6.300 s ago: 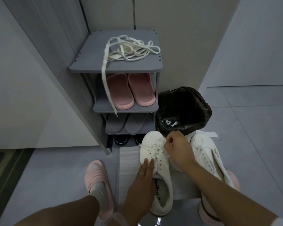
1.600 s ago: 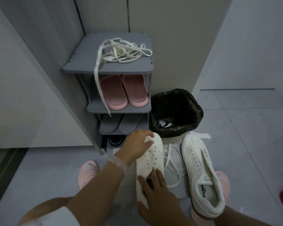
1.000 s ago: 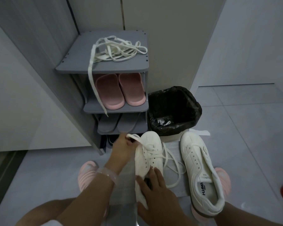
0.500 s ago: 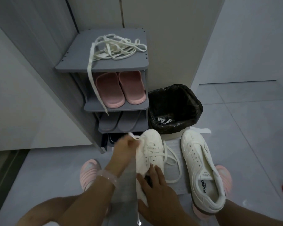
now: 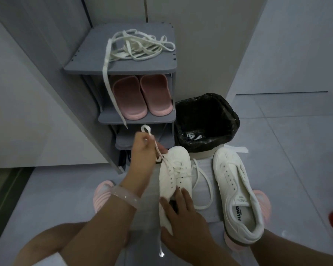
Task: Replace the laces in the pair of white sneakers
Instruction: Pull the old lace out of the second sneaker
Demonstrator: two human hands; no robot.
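Sneaker being unlaced: white sneaker [image 5: 174,173], low centre of the frame, toe pointing up toward the rack, lying on a pale sheet on the floor.
Lace: old lace [image 5: 202,187] partly threaded through the upper eyelets; one end loops loose to the right, the other rises to the left hand.
Left hand: left hand [image 5: 142,150] pinches the lace end just above the toe, a small loop poking out above the fingers.
Right hand: right hand [image 5: 181,214] lies over the heel opening, fingers curled round it, holding the shoe down.
Second sneaker: other sneaker [image 5: 236,191], lower right, eyelets bare.
Spare laces: tangle of laces [image 5: 140,47] on top of the grey shoe rack [image 5: 88,62], upper centre, one strand hanging down.
Bin: black-lined bin [image 5: 206,120] beside the rack.
Risk: a hard tug could snag at an eyelet and lift the shoe; I judge the heel hold matters.
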